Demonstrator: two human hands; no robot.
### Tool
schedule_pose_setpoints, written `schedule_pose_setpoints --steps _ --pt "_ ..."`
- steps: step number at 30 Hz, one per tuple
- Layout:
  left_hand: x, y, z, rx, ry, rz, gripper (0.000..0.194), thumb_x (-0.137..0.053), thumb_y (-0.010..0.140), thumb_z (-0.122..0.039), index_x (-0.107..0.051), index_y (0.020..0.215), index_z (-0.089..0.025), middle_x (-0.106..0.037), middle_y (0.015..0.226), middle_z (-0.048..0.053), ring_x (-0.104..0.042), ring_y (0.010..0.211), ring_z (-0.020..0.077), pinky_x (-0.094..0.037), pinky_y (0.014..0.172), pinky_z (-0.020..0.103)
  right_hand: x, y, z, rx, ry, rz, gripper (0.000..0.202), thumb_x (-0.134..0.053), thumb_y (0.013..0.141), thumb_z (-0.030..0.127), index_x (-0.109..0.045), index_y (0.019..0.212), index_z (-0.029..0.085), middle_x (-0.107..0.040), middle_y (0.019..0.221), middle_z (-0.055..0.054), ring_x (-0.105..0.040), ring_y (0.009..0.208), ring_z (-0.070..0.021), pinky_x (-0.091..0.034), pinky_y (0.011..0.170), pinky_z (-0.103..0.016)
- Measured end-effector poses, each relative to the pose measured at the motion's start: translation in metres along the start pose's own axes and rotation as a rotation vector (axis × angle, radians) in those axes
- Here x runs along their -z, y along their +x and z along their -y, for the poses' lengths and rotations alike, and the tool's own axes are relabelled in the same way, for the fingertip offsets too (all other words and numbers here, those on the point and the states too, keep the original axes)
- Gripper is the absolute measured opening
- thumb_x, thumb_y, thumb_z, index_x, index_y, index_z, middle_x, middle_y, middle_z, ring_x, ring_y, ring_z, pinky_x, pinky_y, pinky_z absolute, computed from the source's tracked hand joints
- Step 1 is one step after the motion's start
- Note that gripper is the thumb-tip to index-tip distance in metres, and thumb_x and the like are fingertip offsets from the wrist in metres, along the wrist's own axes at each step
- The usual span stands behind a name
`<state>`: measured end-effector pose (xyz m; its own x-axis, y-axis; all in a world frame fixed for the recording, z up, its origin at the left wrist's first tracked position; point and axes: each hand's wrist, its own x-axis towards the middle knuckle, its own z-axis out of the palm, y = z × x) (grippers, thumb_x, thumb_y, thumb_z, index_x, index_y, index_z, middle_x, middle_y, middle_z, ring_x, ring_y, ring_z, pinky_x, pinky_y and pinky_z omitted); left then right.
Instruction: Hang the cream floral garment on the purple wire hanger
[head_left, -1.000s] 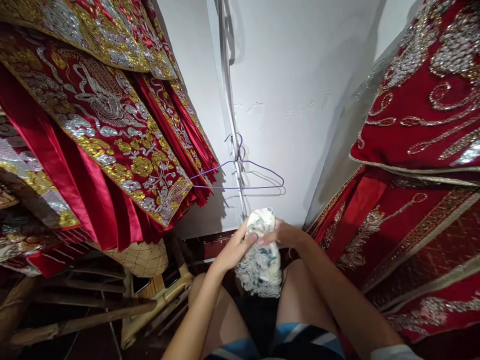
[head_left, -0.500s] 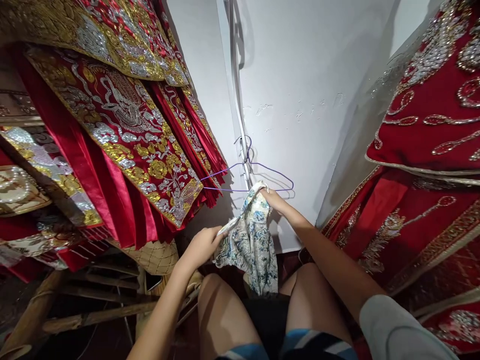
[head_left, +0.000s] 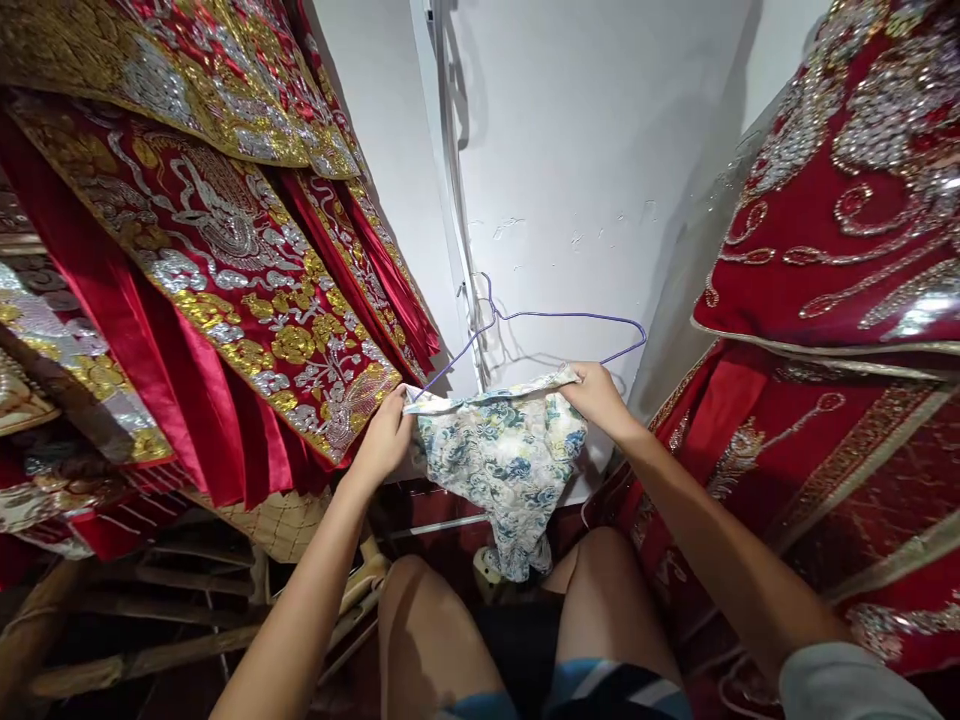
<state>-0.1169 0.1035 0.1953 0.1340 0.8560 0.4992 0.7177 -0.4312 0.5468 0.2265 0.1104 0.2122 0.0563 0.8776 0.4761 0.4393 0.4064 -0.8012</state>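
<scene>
A floral garment, white with blue and green flowers, hangs stretched between my two hands by its straight upper edge. Its lower part narrows and falls in folds between my knees. My left hand is closed on the left end of that edge, and my right hand pinches the right end. Just behind the cloth is a purple wire hanger, hooked near a white wall strip. The hanger's lower bar is mostly hidden by the garment. Its left arm slopes down to the cloth beside my left hand.
Red costumes with gold and silver embroidery hang close on the left. Another red beaded costume hangs on the right. A white wall stands ahead, and bamboo furniture is low at the left.
My hands have moved apart, pulling the garment's bunched upper edge out straight. The hanger has tilted, its right end now higher and farther right. The view has shifted slightly right.
</scene>
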Motion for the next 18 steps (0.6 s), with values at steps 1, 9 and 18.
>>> schedule_pose_setpoints --steps 1,9,18 --pt "0.000 0.009 -0.004 -0.003 -0.028 -0.002 0.022 -0.042 0.091 -0.036 -0.056 0.093 -0.019 -0.055 0.139 0.016 -0.049 0.131 0.0286 -0.036 0.110 0.044 -0.002 0.000 0.000 -0.012 0.021 0.014 0.017 -0.050 0.066 0.026 -0.040 0.054 0.021 -0.034 0.052 0.005 -0.033 0.054 -0.0109 -0.023 0.050 -0.024" --pt "-0.008 0.051 -0.037 -0.112 -0.051 0.049 0.037 -0.037 0.088 -0.017 -0.061 0.116 -0.015 -0.069 0.116 0.011 -0.062 0.110 0.0224 -0.044 0.099 0.035 -0.025 -0.012 -0.011 -0.013 0.193 0.040 0.014 -0.049 0.062 0.019 -0.061 0.070 0.019 -0.056 0.066 0.000 -0.048 0.061 -0.0155 -0.035 0.056 -0.026" --pt "0.015 0.058 -0.028 -0.177 0.215 0.044 0.030 -0.037 0.089 -0.022 -0.064 0.101 -0.018 -0.063 0.096 0.011 -0.059 0.093 0.0256 -0.047 0.087 0.038 0.034 0.028 -0.023 -0.021 -0.049 -0.181 0.024 -0.066 0.066 0.023 -0.074 0.088 0.014 -0.063 0.063 -0.001 -0.055 0.063 -0.0179 -0.040 0.059 -0.028"
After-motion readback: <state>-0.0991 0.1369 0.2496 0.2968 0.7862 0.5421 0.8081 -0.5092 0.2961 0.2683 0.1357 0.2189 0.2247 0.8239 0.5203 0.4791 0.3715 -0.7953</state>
